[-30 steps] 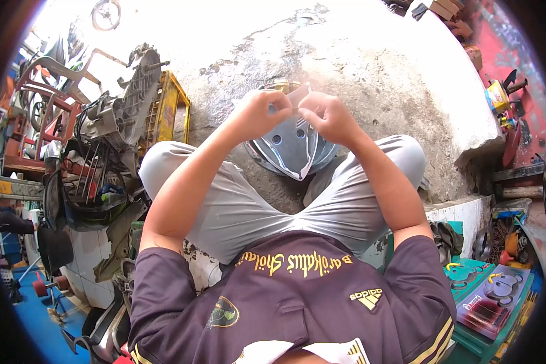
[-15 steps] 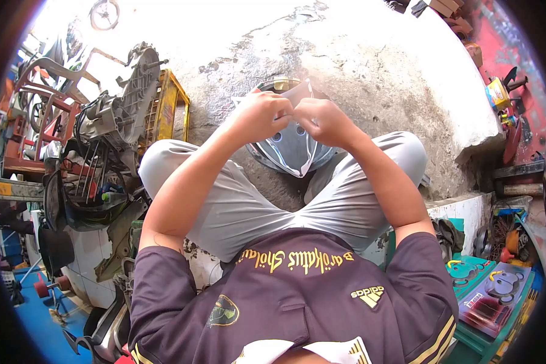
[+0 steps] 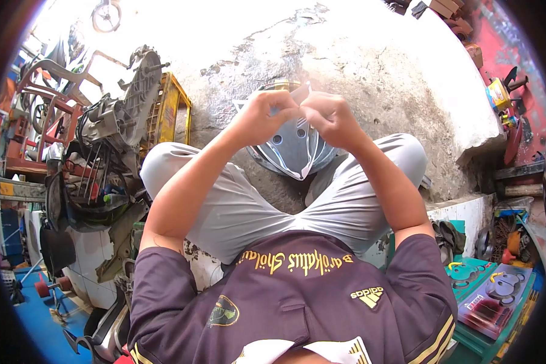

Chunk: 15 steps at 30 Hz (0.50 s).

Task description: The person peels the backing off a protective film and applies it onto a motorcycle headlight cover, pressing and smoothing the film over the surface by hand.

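- Left hand [image 3: 266, 114] has shifted closer to the right hand [image 3: 333, 117] since the earlier frame.
- Fingers of both are pinched together, apparently on the pale film [image 3: 300, 93].
- Pale film shows just beyond the fingers, over the grey shell [image 3: 294, 153].

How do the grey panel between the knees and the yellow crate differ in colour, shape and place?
The grey panel is grey with pale edging; the yellow crate is yellow.
The grey panel tapers to a point toward the person; the yellow crate is boxy, with an open framework.
The grey panel is between the knees; the yellow crate stands off to the left, beside a metal casing.
Both are partly hidden from view.
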Each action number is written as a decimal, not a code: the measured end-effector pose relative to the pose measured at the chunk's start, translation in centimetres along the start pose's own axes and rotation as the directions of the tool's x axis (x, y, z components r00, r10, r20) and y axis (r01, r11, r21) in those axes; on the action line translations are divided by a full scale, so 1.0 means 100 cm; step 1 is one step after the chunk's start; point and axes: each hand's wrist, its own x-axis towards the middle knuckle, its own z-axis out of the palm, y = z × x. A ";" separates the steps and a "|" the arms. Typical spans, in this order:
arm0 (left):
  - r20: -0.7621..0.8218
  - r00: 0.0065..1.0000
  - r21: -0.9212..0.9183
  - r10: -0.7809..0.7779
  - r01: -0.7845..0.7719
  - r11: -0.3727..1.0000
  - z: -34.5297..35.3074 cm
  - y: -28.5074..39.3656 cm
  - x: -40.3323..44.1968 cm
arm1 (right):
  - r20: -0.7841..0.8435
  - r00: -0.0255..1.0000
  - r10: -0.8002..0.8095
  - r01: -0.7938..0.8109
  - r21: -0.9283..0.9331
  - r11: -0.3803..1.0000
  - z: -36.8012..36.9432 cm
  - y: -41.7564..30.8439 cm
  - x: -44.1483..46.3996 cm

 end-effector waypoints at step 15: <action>-0.154 0.866 0.368 0.476 -0.397 0.841 0.003 0.006 0.010 | -0.057 0.994 0.098 -0.074 0.331 0.941 0.000 0.008 0.007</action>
